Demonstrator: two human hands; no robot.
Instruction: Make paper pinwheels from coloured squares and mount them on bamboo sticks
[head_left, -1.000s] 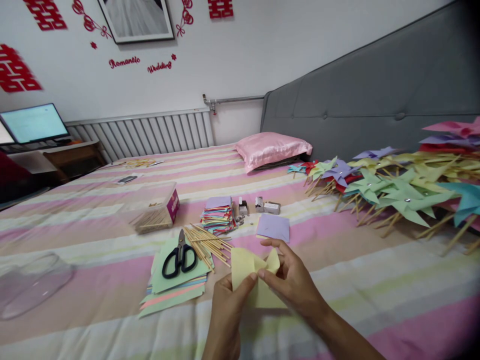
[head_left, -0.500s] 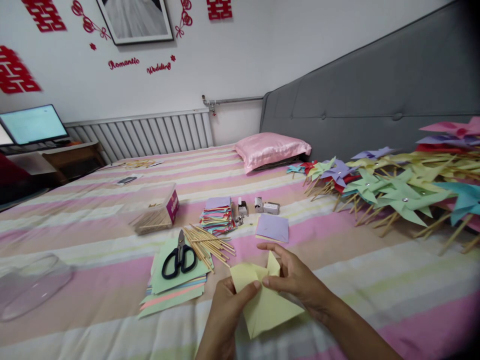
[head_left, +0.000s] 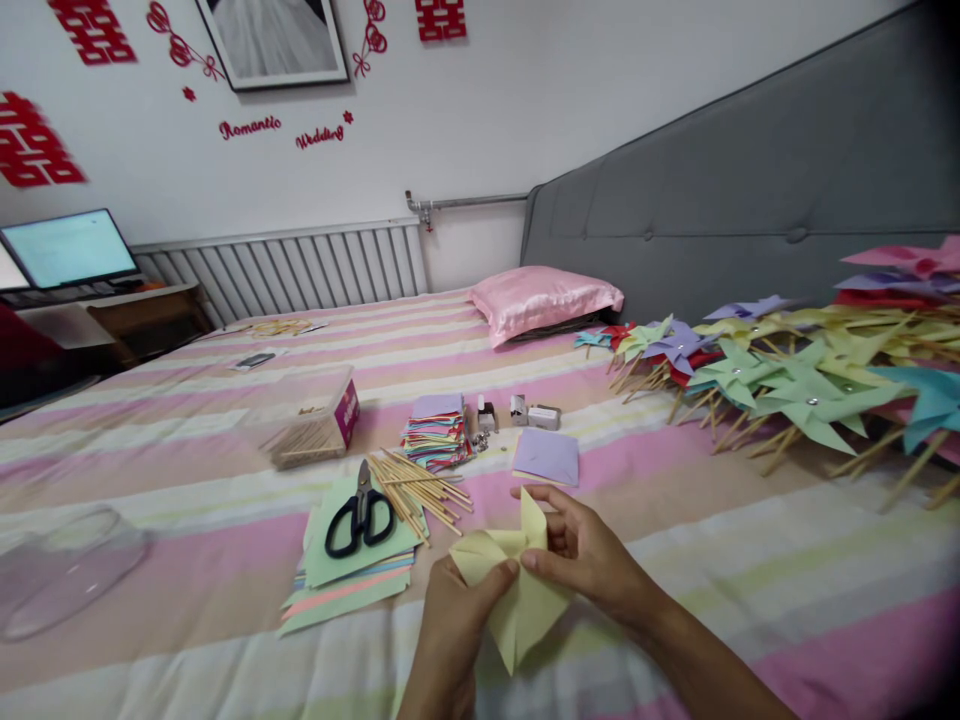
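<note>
Both hands hold one pale yellow paper pinwheel (head_left: 529, 610), its corners curled toward the centre. My left hand (head_left: 463, 610) grips its left side, thumb pressed near the middle. My right hand (head_left: 581, 550) pinches it from the right, thumb by the centre and fingers behind an upright point. Just beyond lie a lilac paper square (head_left: 546, 457) and a loose bunch of wooden sticks (head_left: 420, 485). Black-handled scissors (head_left: 360, 520) rest on a stack of coloured paper sheets (head_left: 349, 600) left of my hands. What the fingers do behind the paper is hidden.
Finished pinwheels (head_left: 810, 395) on sticks are heaped at the right. A clear box of sticks (head_left: 311, 430), a pile of coloured paper (head_left: 435, 430) and small boxes (head_left: 541, 416) stand farther back. A clear lid (head_left: 71, 575) lies left; a pink pillow (head_left: 544, 300) sits behind.
The lower right corner of the yellow paper has been drawn inward, so the shape is narrower. Its upper point stands taller beside my right fingers. Both hands remain almost in place.
</note>
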